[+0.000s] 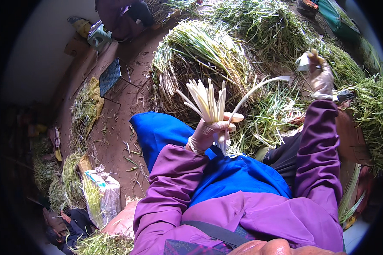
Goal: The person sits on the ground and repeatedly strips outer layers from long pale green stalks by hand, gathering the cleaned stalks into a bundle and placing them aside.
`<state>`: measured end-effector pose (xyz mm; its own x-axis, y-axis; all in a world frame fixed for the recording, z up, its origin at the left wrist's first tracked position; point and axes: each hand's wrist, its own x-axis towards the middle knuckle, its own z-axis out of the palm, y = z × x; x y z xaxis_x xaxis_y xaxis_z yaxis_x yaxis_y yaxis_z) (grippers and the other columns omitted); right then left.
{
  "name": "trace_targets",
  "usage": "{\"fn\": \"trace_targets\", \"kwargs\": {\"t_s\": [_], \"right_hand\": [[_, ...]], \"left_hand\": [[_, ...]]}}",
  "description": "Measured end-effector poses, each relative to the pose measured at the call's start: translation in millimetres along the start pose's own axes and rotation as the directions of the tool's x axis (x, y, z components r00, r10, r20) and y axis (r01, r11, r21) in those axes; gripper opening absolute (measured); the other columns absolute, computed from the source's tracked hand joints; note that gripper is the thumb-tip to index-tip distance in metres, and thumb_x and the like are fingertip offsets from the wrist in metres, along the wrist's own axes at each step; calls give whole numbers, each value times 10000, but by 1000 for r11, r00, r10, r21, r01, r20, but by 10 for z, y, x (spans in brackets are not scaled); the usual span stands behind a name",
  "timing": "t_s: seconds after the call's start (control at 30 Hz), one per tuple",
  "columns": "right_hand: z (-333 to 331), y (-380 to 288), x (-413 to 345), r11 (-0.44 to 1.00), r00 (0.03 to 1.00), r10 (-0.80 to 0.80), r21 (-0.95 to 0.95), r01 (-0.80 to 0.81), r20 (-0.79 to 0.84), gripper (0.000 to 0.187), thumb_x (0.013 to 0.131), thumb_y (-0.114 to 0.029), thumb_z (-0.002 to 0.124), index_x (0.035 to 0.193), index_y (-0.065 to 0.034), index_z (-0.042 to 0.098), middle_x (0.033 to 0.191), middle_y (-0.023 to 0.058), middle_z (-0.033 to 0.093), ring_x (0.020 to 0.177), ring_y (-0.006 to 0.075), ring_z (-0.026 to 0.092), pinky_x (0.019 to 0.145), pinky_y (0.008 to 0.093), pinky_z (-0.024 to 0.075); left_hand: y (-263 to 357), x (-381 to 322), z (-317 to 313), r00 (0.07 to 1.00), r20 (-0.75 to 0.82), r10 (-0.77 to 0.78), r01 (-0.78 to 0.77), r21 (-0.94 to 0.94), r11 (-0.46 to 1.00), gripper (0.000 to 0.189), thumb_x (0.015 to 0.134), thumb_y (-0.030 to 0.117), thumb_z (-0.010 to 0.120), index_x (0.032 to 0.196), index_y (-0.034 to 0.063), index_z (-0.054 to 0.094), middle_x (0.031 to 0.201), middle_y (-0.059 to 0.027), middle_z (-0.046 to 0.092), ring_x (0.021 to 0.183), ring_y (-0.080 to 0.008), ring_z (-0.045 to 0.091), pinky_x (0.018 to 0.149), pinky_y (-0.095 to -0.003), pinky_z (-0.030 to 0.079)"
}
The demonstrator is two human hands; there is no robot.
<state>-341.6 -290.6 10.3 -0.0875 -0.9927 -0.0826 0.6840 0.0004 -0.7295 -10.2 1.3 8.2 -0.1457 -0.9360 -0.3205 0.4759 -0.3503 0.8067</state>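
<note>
My left hand, in a thin pale glove, is closed around a bunch of pale plant stalks with their ends fanned upward, over the blue apron. One longer stalk curves from this hand towards the upper right. My right hand, gloved too, is raised apart at the upper right. A small whitish piece shows at its fingers; what it is and how it is held are unclear. A large heap of green-topped stalks lies just beyond my left hand.
More loose greens are piled behind and at the right. A folding stool and a light green plastic stool stand at the left. A white sack and a pink sack are lower left. Other people are at the top and lower left.
</note>
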Motion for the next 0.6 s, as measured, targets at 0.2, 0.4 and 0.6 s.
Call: {"fn": "trace_targets", "kwargs": {"t_s": [0.2,0.4,0.6], "right_hand": [[-66,210,-222,457,710,623,-889,10,329,359,929,-304,590,1113,-1,644,944,89,703,795,165,653,709,244,527],[675,1073,-1501,672,494,705,-701,-238,509,373,952,-309,584,1183,-16,605,1056,62,680,941,143,633,868,289,479],[1237,690,-1501,321,508,819,-947,-20,267,258,942,-243,585,974,4,653,746,66,663,696,161,665,671,310,524]], "left_hand": [[7,51,20,1000,-14,-2,2,-4,1000,411,854,157,651,1204,-53,600,885,-68,658,711,-96,586,640,-210,462],[-156,146,130,979,-127,157,-126,223,967,293,864,131,656,1113,-22,640,900,-63,679,638,-95,582,591,-231,481],[20,96,-67,922,-336,193,-220,-43,975,435,885,116,649,1285,-23,550,1064,-93,683,655,-61,536,613,-224,472]]}}
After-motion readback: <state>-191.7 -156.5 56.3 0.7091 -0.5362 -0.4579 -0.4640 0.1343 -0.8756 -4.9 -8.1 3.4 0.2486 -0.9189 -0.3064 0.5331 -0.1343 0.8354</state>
